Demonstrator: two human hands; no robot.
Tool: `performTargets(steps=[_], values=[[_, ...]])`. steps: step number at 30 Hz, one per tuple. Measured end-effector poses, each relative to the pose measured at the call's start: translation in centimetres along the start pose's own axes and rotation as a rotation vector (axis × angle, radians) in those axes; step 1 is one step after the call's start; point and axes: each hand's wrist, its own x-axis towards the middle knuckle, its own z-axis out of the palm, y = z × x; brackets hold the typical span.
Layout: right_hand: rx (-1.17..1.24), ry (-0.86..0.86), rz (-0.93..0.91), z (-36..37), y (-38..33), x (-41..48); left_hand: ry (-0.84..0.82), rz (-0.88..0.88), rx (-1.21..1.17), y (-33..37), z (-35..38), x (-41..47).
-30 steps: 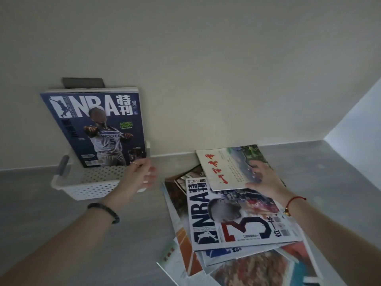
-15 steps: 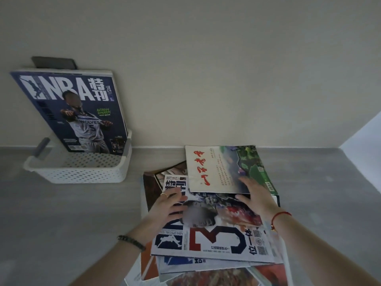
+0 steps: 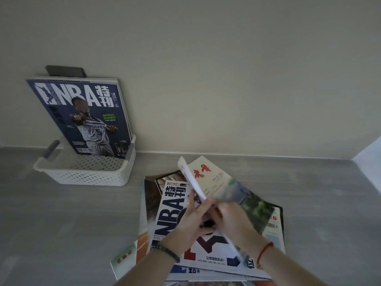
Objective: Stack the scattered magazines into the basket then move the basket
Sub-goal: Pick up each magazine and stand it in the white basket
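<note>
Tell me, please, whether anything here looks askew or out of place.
The blue NBA magazine stands on end in the white basket, far taller than it, leaning toward the wall. The loose pile beside it is fanned at mixed angles. The left hand and right hand hold the cream magazine tilted.

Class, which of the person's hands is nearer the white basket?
Left. The left hand is right of the white basket; the right hand is farther right, across the lifted magazine.
</note>
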Motion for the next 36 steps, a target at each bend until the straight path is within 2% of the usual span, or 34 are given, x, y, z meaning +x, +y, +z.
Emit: performTargets(steps=[2, 4, 5, 8, 10, 13, 16, 21, 26, 30, 36], values=[[0.049, -0.016, -0.08, 1.2, -1.8, -0.9, 0.151, 0.065, -0.03, 0.1, -0.4, 0.2], [0.129, -0.052, -0.079, 1.5, -2.3, -1.4, 0.232, 0.097, -0.018, 0.6, -1.4, -0.3], [0.166, -0.047, -0.04, 1.2, -2.3, -1.4, 0.233, 0.111, -0.005, 1.0, -1.9, -0.8], [0.254, 0.128, 0.12, -0.7, -1.4, -0.7, 0.22, 0.215, 0.111, 2.8, -3.5, -2.6], [0.412, 0.201, 0.251, -2.5, -1.4, -0.1, 0.189, 0.293, 0.162, 4.3, -4.5, -3.6], [0.654, 0.203, 0.366, -4.6, -2.7, 1.1, 0.155, 0.351, 0.272, 7.0, -6.3, -5.4], [0.802, 0.146, 0.36, -5.2, -4.6, 2.5, 0.16, 0.43, 0.392, 10.1, -8.3, -7.3], [0.597, 0.317, 0.24, -5.5, -11.0, 6.3, 0.194, 0.589, 0.523, 17.5, -12.5, -11.2], [0.754, 0.503, 0.071, -6.2, -19.6, 12.2, 0.358, 0.748, 0.592, 26.4, -16.8, -14.2], [0.664, 0.6, 0.0, -6.2, -24.8, 16.5, 0.49, 0.866, 0.625, 32.0, -20.7, -15.2], [0.487, 0.63, 0.043, -3.8, -28.0, 21.5, 0.666, 0.809, 0.672, 35.7, -27.1, -13.3]])
